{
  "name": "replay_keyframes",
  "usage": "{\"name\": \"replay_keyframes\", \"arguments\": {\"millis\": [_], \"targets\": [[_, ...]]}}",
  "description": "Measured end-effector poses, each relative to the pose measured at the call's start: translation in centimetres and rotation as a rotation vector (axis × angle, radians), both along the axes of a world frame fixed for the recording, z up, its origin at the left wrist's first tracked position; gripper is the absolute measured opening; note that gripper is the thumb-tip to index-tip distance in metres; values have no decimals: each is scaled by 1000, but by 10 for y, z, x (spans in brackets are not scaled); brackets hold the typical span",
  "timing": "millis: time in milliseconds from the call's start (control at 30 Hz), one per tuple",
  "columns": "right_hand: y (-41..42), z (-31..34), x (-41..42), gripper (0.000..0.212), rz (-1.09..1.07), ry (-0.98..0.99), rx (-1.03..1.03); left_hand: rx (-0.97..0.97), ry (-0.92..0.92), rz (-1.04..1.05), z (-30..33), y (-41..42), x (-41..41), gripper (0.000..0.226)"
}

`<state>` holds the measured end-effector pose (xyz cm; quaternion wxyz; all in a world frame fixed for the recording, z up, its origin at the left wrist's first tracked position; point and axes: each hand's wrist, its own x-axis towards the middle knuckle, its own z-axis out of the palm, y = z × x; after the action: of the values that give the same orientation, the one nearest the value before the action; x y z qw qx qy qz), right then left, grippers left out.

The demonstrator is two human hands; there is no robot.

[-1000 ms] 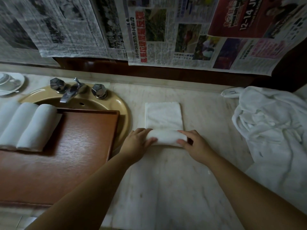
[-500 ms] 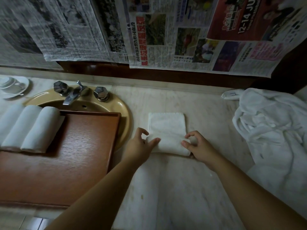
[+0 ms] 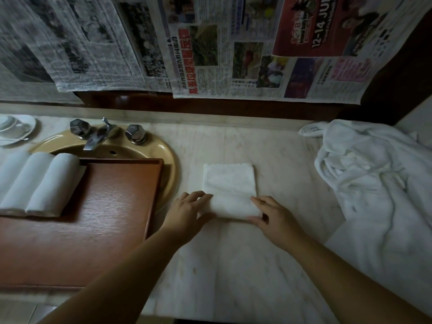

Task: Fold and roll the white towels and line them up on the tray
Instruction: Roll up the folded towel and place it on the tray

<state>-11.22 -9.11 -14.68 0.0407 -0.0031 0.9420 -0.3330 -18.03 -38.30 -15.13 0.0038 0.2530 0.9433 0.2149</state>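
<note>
A pale marble counter is filling most of the view, running from the wall at 12 o'clock down to the near edge. Newspaper sheets are hanging across the wall above it. At 3 o'clock a heap of loose white towels is lying crumpled on the counter, well apart from both hands. At 9 o'clock a wooden tray is sitting across a yellow basin, with a chrome tap at the basin's far rim. Rolled towels are lying side by side and touching on the tray's far left part, the row running off the left edge of the view. A white cup and saucer are standing at 10 o'clock.

Near the centre, a folded white towel is lying flat on the counter, its near end turned over into a thick roll that is lying across between the two hands. The left hand is resting at the roll's 9 o'clock end, its fingers lying nearly straight over the top of the cloth and its thumb against the near side. The right hand is at the roll's 3 o'clock end, its fingers reaching loosely over the far side and the thumb tucked at the near lower corner, so the end of the roll is sitting lightly between them. The unrolled part is stretching away toward 12 o'clock, beyond every fingertip.
</note>
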Motion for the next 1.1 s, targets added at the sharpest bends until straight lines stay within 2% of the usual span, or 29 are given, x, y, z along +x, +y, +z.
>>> {"name": "replay_keyframes", "arguments": {"millis": [133, 233, 333, 500, 533, 633, 700, 733, 800, 867, 967, 1100], "targets": [[7, -3, 16, 52, -66, -132, -122, 58, -276, 84, 3, 3, 16, 61], [5, -8, 11, 43, -170, -221, -234, 231, -469, 276, 5, 9, 25, 55], [4, -6, -6, 36, -248, -315, -375, 354, -548, 386, 10, 20, 31, 49], [4, -2, -19, 20, -318, -378, -516, 444, -503, 495, 16, 33, 23, 34], [4, -5, -17, 18, -319, -311, -488, 364, -428, 469, 15, 34, 23, 27], [3, -14, -5, 20, -265, 63, -304, 99, -7, 307, 8, 35, 28, 22], [1, -20, 6, 20, -129, 313, -89, 40, 143, 170, 5, 29, 32, 26], [1, -22, 11, 29, -64, 376, -6, 9, 163, 99, 2, 24, 33, 32], [2, -26, 18, 52, 8, 398, 90, -78, 135, 3, -3, 15, 35, 52], [2, -27, 23, 67, 28, 374, 117, -91, 118, -2, -6, 9, 36, 60], [2, -22, 25, 63, 33, 313, 52, -27, 12, 23, -5, 9, 39, 57], [7, -15, 23, 54, -28, 2, -107, 18, -225, 119, 3, 5, 45, 58]]}}
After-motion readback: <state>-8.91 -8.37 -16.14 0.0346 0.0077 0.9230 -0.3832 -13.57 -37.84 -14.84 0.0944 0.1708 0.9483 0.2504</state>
